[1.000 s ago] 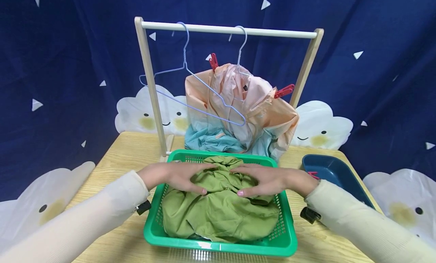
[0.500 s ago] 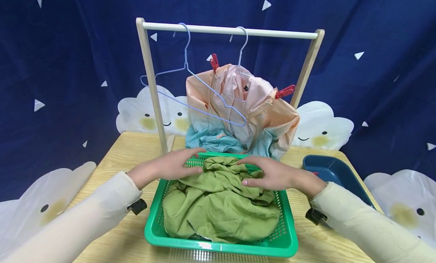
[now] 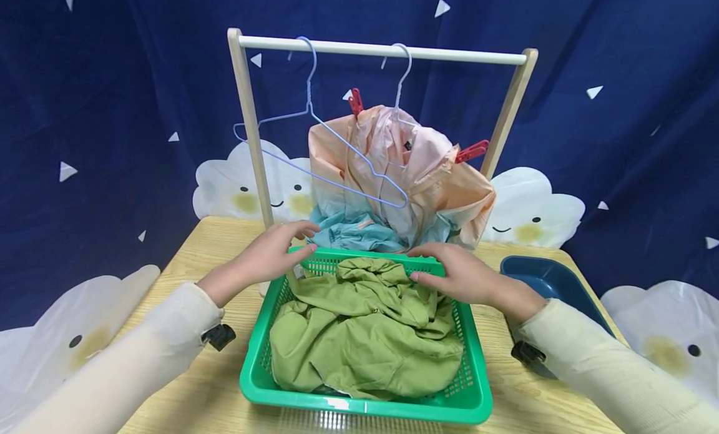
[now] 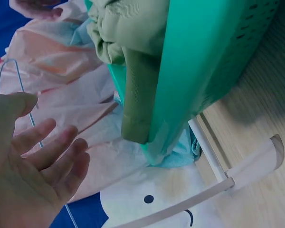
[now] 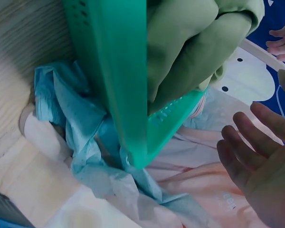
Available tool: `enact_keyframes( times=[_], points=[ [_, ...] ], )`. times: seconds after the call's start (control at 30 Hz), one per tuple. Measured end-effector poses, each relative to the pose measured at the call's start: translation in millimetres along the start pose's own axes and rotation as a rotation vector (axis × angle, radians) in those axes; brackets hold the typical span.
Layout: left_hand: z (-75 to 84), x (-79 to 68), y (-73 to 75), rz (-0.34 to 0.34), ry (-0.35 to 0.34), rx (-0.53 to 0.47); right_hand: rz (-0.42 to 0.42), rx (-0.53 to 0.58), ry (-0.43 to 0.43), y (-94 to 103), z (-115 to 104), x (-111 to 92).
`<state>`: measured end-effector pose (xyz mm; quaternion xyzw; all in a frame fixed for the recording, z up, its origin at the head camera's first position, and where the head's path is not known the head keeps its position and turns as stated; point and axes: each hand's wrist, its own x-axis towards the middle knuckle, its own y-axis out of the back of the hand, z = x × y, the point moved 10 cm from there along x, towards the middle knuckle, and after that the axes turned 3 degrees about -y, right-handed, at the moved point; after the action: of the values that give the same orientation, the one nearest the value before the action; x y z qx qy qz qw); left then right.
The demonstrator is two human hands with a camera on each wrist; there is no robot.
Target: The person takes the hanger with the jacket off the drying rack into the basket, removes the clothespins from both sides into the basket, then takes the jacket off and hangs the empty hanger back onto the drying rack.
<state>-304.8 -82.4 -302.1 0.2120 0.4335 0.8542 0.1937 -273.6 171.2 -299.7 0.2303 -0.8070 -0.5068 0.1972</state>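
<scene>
A crumpled green garment (image 3: 371, 340) lies in a green plastic basket (image 3: 365, 410) on the table. My left hand (image 3: 275, 253) hovers over the basket's back left corner, fingers loosely bent and holding nothing. Over the back right corner is my right hand (image 3: 463, 275), likewise holding nothing, its fingers relaxed. Both palms face inward, apart from the cloth. In the left wrist view the spread fingers (image 4: 61, 152) stand in front of the hanging peach jacket (image 4: 52, 61). The right wrist view shows relaxed fingers (image 5: 247, 142) beside the basket and the green cloth (image 5: 194, 42).
Behind the basket stands a wooden rack (image 3: 247, 122) with a white bar. A bare blue wire hanger (image 3: 351, 187) hangs from it, left of a peach and teal jacket (image 3: 432, 184) clipped with red clothespins (image 3: 472, 151). A dark blue tub (image 3: 545, 275) sits at the right.
Both hands have risen off the green garment and drawn apart, the left up and to the left, the right up and slightly right. The garment stays in the basket.
</scene>
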Motion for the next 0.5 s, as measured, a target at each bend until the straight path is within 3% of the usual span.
enact_keyframes(
  times=[0.23,0.5],
  points=[
    [-14.7,0.6,17.5,0.110,0.055,-0.035,0.043,-0.116,0.010,9.0,5,-1],
    [-31.4,0.7,41.9,0.270,0.109,-0.105,0.092,-0.152,-0.014,21.8,16,-4]
  ],
)
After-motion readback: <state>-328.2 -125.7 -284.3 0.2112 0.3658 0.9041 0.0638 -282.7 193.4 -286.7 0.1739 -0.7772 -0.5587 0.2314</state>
